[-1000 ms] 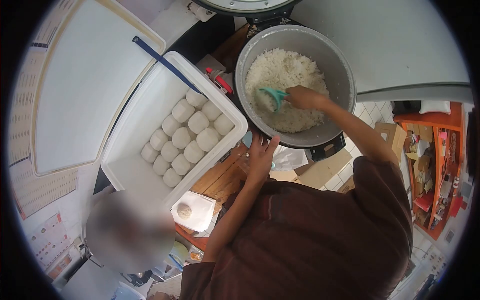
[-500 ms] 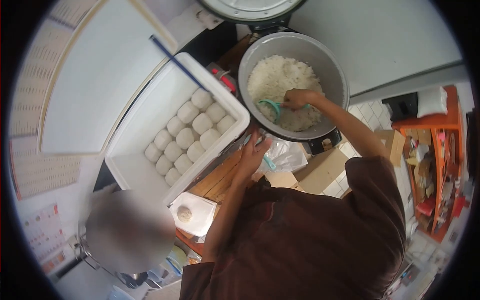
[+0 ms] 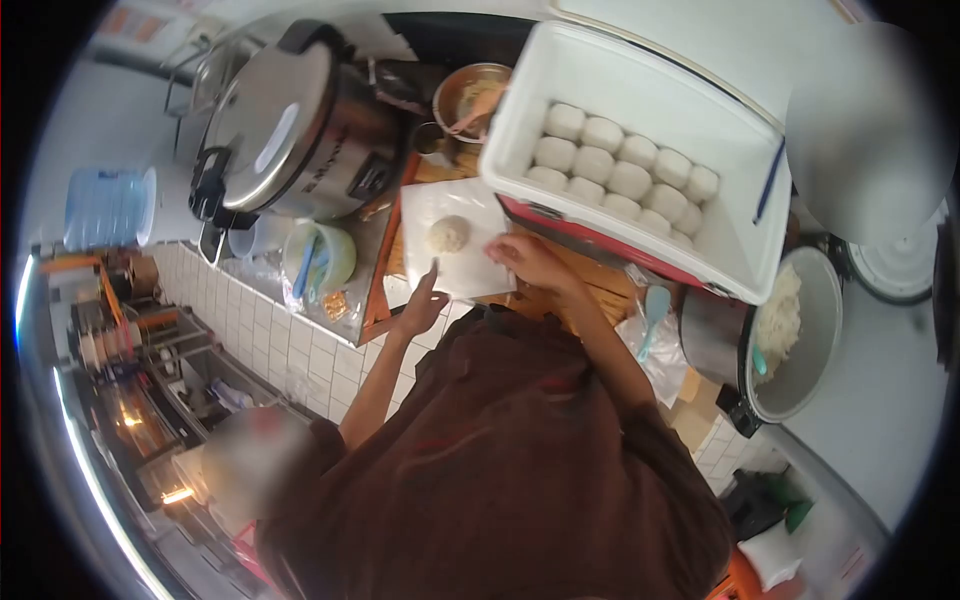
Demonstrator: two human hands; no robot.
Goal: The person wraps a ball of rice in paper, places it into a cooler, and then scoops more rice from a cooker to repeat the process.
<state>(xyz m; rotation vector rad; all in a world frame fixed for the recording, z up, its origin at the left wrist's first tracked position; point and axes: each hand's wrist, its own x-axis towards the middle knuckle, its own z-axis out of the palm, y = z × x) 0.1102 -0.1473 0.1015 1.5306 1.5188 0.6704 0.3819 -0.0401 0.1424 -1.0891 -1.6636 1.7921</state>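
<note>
On a white sheet (image 3: pixel 425 207) on the wooden counter lies a round mound of rice (image 3: pixel 447 235). My left hand (image 3: pixel 425 305) is just below the mound, at the sheet's lower edge, with its index finger stretched out and nothing visible in it. To the right of the mound, my right hand (image 3: pixel 522 258) hovers over the sheet with its fingers curled; whether they hold anything is too small to tell. A white box (image 3: pixel 640 60) to the upper right holds several round, pale wrapped balls (image 3: pixel 630 180).
At the left stands a large closed cooker (image 3: pixel 345 150), with a green tub (image 3: pixel 330 262) below it. A metal bowl (image 3: pixel 470 100) is at the back. The open rice pot (image 3: pixel 815 350) stands at the right, with a turquoise scoop (image 3: pixel 655 305) on plastic beside it.
The view has swung left toward the sheet. My right hand has left the rice pot and let go of the turquoise scoop there. My left hand has moved from beside the box to the mound.
</note>
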